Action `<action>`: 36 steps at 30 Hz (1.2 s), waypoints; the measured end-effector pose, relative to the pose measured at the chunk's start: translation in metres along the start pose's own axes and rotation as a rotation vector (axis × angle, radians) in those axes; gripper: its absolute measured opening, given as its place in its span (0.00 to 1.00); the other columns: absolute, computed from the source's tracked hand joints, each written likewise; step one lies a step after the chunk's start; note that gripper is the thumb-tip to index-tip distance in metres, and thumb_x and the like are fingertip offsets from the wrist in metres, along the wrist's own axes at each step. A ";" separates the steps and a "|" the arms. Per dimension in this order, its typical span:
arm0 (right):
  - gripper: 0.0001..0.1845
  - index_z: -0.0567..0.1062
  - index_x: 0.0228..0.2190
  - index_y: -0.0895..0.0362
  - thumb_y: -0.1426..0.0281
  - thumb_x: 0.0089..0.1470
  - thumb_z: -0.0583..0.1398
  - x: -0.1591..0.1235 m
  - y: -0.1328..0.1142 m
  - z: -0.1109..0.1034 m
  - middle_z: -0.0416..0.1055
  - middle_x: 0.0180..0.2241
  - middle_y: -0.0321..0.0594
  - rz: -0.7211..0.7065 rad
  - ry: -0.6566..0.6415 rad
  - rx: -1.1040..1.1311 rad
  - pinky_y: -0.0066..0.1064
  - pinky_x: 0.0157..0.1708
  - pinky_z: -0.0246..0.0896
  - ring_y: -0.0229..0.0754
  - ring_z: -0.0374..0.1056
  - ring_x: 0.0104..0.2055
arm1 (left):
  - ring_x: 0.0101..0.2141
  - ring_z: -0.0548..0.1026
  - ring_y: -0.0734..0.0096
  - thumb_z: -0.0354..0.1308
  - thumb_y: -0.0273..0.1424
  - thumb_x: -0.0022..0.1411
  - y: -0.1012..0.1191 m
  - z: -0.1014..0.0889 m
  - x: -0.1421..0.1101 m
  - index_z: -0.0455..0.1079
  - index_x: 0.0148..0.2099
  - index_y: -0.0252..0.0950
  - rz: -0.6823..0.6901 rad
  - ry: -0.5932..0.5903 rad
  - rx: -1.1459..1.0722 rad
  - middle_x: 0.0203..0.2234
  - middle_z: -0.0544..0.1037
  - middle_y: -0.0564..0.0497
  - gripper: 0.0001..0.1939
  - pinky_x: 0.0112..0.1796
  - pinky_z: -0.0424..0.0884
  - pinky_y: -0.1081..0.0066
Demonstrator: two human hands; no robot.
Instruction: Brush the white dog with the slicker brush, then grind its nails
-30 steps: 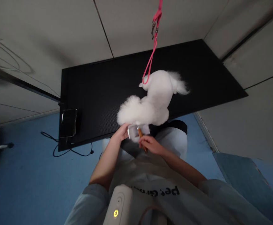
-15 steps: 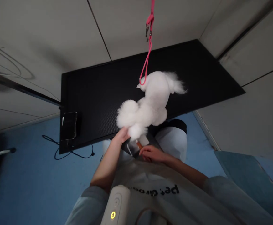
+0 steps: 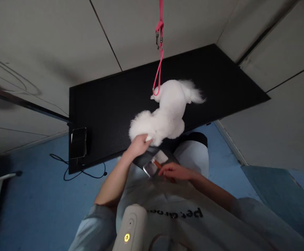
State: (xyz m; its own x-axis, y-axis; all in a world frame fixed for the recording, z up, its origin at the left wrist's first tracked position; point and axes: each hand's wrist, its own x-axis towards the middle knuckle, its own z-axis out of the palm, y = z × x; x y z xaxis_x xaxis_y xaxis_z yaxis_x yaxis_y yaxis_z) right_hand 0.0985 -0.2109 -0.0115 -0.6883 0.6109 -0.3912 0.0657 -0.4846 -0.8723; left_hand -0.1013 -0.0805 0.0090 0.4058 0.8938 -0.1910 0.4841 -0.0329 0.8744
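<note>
A fluffy white dog (image 3: pixel 171 104) is on the black grooming table, its tufted tail toward the right and its rounder, fluffier front end toward me. My left hand (image 3: pixel 139 145) is closed on the fluffy fur at the dog's near end; which body part is under the fingers I cannot tell. Just below the dog, over my lap, my right hand (image 3: pixel 175 171) grips an orange-brown handle of what looks like a slicker brush (image 3: pixel 157 164). Its shiny head points away from me to the left, apart from the dog.
A pink grooming loop (image 3: pixel 157 75) hangs by the dog. At the left end of the black table (image 3: pixel 102 101) lies a dark phone (image 3: pixel 78 143). A black cable (image 3: pixel 85 171) hangs below. Behind the table stands a pale wall (image 3: pixel 183 31). A whitish device with a yellow light (image 3: pixel 129 226) is at my chest.
My left hand has moved up over the dog's near end, and a fluffy tuft that stuck out toward me no longer shows there. The brush is now farther from the fur.
</note>
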 end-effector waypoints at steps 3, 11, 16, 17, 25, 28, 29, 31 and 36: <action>0.10 0.75 0.36 0.60 0.69 0.53 0.57 0.034 -0.011 -0.010 0.72 0.25 0.34 -0.100 0.270 0.050 0.22 0.20 0.56 0.29 0.62 0.18 | 0.38 0.71 0.64 0.58 0.32 0.53 0.001 -0.037 0.035 0.72 0.26 0.32 0.229 0.056 0.201 0.30 0.75 0.46 0.08 0.45 0.66 0.66; 0.16 0.75 0.41 0.60 0.63 0.54 0.57 0.069 -0.004 0.020 0.73 0.26 0.36 -0.177 0.230 0.113 0.24 0.20 0.57 0.30 0.62 0.19 | 0.23 0.69 0.73 0.59 0.36 0.46 -0.035 -0.039 0.072 0.69 0.28 0.32 -0.147 0.024 -0.317 0.21 0.73 0.53 0.12 0.26 0.66 0.75; 0.14 0.75 0.37 0.61 0.64 0.53 0.58 0.078 0.002 0.028 0.72 0.23 0.36 -0.124 0.348 0.151 0.25 0.23 0.60 0.32 0.64 0.21 | 0.19 0.68 0.75 0.63 0.35 0.40 -0.037 -0.040 0.062 0.69 0.25 0.31 -0.256 0.070 -0.498 0.18 0.73 0.53 0.12 0.23 0.63 0.76; 0.15 0.75 0.36 0.61 0.63 0.53 0.58 0.079 0.003 0.030 0.71 0.21 0.35 -0.082 0.262 0.170 0.25 0.22 0.59 0.32 0.62 0.19 | 0.19 0.68 0.74 0.63 0.35 0.40 -0.037 -0.040 0.062 0.69 0.24 0.31 -0.268 0.084 -0.521 0.17 0.73 0.53 0.12 0.23 0.63 0.76; 0.12 0.69 0.32 0.57 0.61 0.52 0.59 0.089 0.002 0.038 0.70 0.23 0.33 -0.149 0.389 0.278 0.23 0.19 0.54 0.31 0.61 0.20 | 0.21 0.70 0.72 0.64 0.37 0.43 -0.045 -0.036 0.057 0.73 0.25 0.31 -0.197 0.083 -0.575 0.18 0.74 0.52 0.12 0.24 0.64 0.75; 0.12 0.66 0.35 0.56 0.60 0.54 0.57 0.087 0.005 0.045 0.69 0.23 0.32 -0.069 0.235 0.312 0.23 0.16 0.51 0.30 0.58 0.16 | 0.24 0.72 0.69 0.65 0.38 0.44 -0.044 -0.037 0.055 0.74 0.26 0.31 -0.181 0.039 -0.588 0.18 0.74 0.51 0.14 0.25 0.65 0.74; 0.12 0.65 0.36 0.56 0.61 0.54 0.56 0.087 0.005 0.045 0.70 0.25 0.33 -0.108 0.275 0.292 0.23 0.18 0.53 0.31 0.59 0.17 | 0.24 0.72 0.70 0.65 0.38 0.44 -0.043 -0.037 0.054 0.74 0.26 0.31 -0.183 0.035 -0.583 0.18 0.74 0.52 0.14 0.25 0.65 0.75; 0.10 0.65 0.35 0.55 0.63 0.54 0.57 0.087 0.002 0.044 0.70 0.27 0.33 -0.220 0.432 0.212 0.25 0.22 0.58 0.31 0.62 0.21 | 0.23 0.70 0.73 0.65 0.37 0.44 -0.041 -0.038 0.053 0.75 0.25 0.31 -0.164 0.037 -0.567 0.19 0.74 0.52 0.12 0.24 0.63 0.76; 0.05 0.62 0.33 0.55 0.67 0.54 0.54 0.087 -0.004 0.045 0.67 0.23 0.29 -0.123 0.294 0.162 0.24 0.21 0.58 0.32 0.62 0.20 | 0.27 0.72 0.72 0.64 0.35 0.44 -0.041 -0.040 0.049 0.76 0.23 0.32 -0.045 -0.035 -0.555 0.29 0.78 0.49 0.10 0.27 0.66 0.75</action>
State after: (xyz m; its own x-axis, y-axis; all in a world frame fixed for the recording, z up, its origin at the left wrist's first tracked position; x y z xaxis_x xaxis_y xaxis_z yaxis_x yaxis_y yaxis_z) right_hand 0.0056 -0.1841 -0.0288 -0.4450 0.8134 -0.3746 -0.1362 -0.4749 -0.8694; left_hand -0.1318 -0.0171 -0.0184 0.4241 0.8733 -0.2398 0.0247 0.2535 0.9670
